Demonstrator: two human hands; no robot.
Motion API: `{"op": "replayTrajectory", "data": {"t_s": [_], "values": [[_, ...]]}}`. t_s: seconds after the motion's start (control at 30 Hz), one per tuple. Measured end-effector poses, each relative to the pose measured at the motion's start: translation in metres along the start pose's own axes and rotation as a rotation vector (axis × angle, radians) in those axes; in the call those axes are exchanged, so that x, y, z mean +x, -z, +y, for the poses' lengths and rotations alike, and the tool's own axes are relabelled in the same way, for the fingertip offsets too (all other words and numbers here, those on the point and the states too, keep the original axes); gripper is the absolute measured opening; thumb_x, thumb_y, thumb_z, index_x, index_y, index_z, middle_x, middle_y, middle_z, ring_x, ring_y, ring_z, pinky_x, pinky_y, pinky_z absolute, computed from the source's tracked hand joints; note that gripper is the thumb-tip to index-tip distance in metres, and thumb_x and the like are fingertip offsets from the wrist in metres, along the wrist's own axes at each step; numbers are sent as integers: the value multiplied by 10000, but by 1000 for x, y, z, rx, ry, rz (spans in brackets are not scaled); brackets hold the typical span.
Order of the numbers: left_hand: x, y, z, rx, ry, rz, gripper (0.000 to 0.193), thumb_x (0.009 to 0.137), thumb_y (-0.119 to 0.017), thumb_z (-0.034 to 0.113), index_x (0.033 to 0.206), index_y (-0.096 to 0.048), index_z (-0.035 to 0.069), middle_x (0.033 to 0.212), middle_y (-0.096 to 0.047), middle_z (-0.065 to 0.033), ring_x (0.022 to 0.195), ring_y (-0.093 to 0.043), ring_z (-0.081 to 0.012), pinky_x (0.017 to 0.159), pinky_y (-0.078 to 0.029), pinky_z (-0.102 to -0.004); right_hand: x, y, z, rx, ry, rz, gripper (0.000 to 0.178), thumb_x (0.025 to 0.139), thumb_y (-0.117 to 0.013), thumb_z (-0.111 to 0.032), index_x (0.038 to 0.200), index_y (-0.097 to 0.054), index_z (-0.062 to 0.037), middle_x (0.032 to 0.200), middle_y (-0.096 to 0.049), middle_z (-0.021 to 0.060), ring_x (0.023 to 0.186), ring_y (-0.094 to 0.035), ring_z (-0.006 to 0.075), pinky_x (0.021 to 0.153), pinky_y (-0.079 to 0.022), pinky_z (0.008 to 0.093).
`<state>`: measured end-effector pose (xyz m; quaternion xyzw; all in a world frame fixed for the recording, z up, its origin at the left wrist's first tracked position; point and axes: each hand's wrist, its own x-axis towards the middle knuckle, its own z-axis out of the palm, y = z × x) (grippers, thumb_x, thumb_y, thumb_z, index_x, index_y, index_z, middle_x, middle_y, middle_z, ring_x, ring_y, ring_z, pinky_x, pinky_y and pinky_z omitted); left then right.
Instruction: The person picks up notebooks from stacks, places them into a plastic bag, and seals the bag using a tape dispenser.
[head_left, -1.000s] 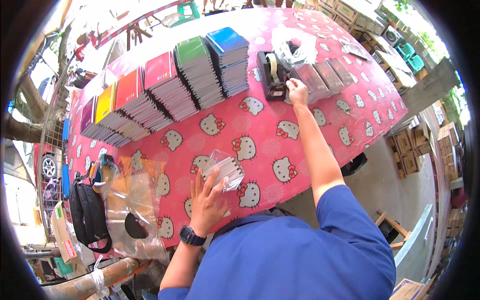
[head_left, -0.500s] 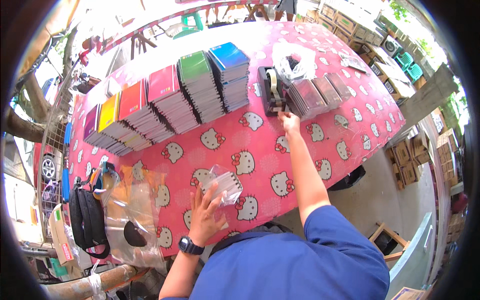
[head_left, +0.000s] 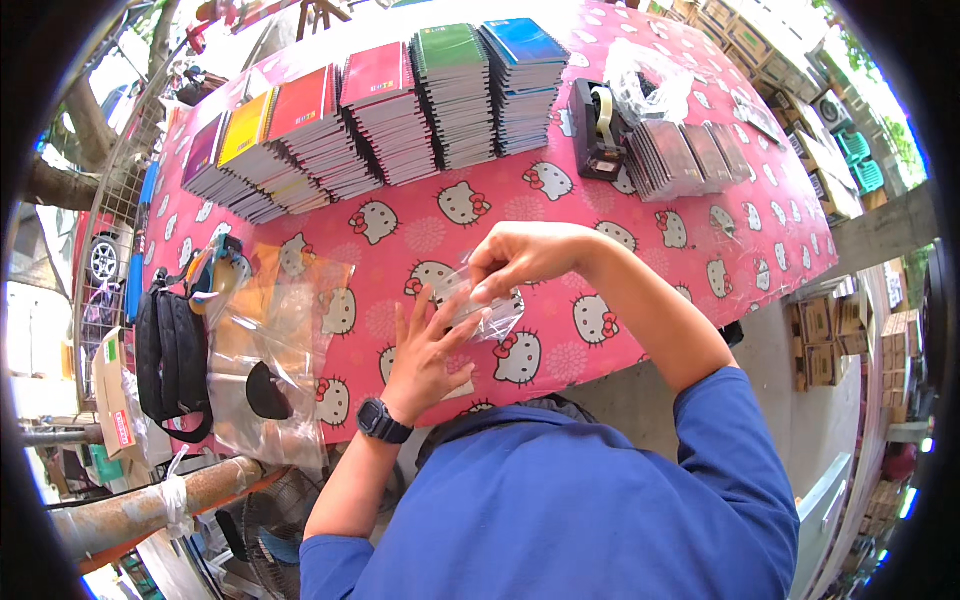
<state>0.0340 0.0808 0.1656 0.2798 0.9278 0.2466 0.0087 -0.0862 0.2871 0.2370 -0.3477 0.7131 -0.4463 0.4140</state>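
In front of me lies a small spiral-bound notebook pack in clear plastic wrap, partly hidden by my hands. My left hand, with a black watch on its wrist, rests on the pack's near left side, fingers spread. Over its upper edge my right hand is closed in a pinch, fingertips close to the left fingers; whatever is pinched is too small to make out. Beyond, a black tape dispenser with a roll of clear tape stands beside several dark, wrapped notebook packs.
Tall stacks of spiral notebooks in several colours line the far left. A crumpled plastic bag lies behind the dispenser. At the left are a black bag and clear plastic sleeves on the pink patterned tablecloth.
My right hand has come back from the tape dispenser to the wrapped notebook pack, its fingers pinched. My left hand has stayed on the pack. The whole view has shifted.
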Motion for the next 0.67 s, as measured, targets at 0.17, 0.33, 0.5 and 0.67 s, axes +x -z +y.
{"op": "replayTrajectory", "data": {"t_s": [0.17,0.33,0.5,0.67], "values": [[0,4,-1,-4,9,-24,823,583,-767,223,1308,-407,368,1470,-202,11,1336,-148,-368,1028,-148,-637,22,-29,-12,-775,-309,232,445,645,-725,-444,685,-645,-7,698,-638,144,640,-627,272,587,-486,365],[-1,15,2,67,3,-86,837,560,-786,286,1309,-419,355,1470,-206,-30,1355,-121,-355,1052,-131,-599,-5,-21,-8,-901,-539,348,580,557,-727,-566,736,-662,-18,751,-643,166,745,-635,311,676,-502,392],[3,0,-11,-626,15,485,840,605,-785,263,1342,-395,160,1437,-273,-138,1305,-279,-320,1055,-243,-456,-33,-10,46,-457,-144,561,551,587,-788,-441,881,-652,5,778,-643,113,732,-610,227,679,-488,336],[34,-17,-36,-1104,588,-43,746,779,-687,346,1375,-316,92,1400,-335,-158,1280,-338,-272,1038,-283,-329,7,-34,63,-45,17,603,375,736,-737,-268,1059,-649,-100,968,-633,91,881,-571,158,775,-453,264]]}}
